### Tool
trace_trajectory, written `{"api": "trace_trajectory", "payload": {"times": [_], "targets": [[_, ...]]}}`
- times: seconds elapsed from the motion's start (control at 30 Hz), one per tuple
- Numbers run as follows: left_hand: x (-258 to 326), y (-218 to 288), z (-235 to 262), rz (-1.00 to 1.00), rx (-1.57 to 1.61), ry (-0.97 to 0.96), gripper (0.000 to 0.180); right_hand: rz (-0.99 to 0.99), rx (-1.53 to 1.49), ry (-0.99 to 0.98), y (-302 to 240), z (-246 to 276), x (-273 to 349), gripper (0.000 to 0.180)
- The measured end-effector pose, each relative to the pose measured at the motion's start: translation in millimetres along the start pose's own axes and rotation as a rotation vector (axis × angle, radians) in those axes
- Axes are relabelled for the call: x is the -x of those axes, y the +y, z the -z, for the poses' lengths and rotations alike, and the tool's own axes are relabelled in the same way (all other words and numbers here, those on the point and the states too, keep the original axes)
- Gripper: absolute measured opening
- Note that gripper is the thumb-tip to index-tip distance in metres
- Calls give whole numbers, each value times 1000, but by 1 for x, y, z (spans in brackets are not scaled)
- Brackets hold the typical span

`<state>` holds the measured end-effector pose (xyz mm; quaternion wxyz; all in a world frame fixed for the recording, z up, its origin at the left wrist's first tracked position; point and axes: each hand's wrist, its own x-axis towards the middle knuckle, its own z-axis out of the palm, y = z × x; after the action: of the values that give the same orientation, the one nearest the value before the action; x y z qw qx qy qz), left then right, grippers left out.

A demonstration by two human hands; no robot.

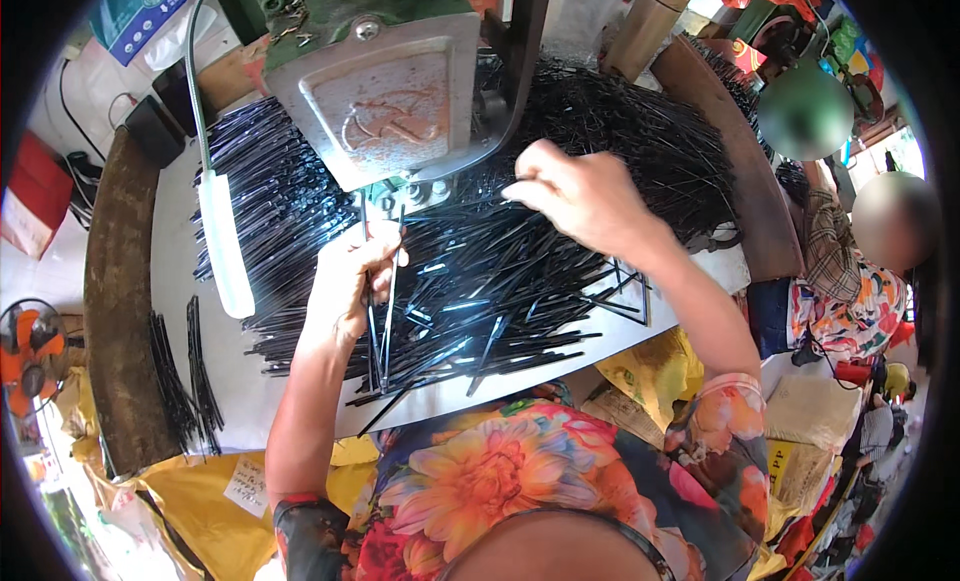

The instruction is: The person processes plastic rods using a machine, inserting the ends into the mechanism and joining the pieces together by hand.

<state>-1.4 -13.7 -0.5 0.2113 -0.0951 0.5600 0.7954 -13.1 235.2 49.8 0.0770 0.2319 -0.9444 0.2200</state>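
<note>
My left hand (360,271) is closed around a pair of thin black rods (386,326), below the head of a green and grey bench machine (375,106). The upper ends of these rods reach the small lit metal parts (420,193) under the machine head; the lower ends point toward me. To the right, my right hand (585,196) is raised over the heap of black rods (500,281), its fingers curled and thumb pressed toward them. Whatever it may hold is too small to make out.
A glowing lamp strip (228,243) on a bent neck stands left of the machine. Curved brown boards (120,291) edge the white table (235,411). Small rod bundles (205,381) lie at left. An orange fan (32,356) stands far left; another person (850,291) sits at right.
</note>
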Motion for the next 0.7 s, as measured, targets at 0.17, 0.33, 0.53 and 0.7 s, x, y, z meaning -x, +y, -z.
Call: {"api": "trace_trajectory", "payload": {"times": [0.17,0.33,0.53,0.7], "targets": [[0,4,-7,-19,-27,15,14,-112,-876,-137,-3,-62,-19,18],[2,5,-10,-33,-9,44,18,-303,-1322,-127,-13,-75,-28,13],[-5,-6,-6,-62,51,48,29,-424,-1262,-138,-17,-75,-29,16],[0,1,-8,-4,28,69,33,-360,-1231,-115,-19,-78,-31,15]]}}
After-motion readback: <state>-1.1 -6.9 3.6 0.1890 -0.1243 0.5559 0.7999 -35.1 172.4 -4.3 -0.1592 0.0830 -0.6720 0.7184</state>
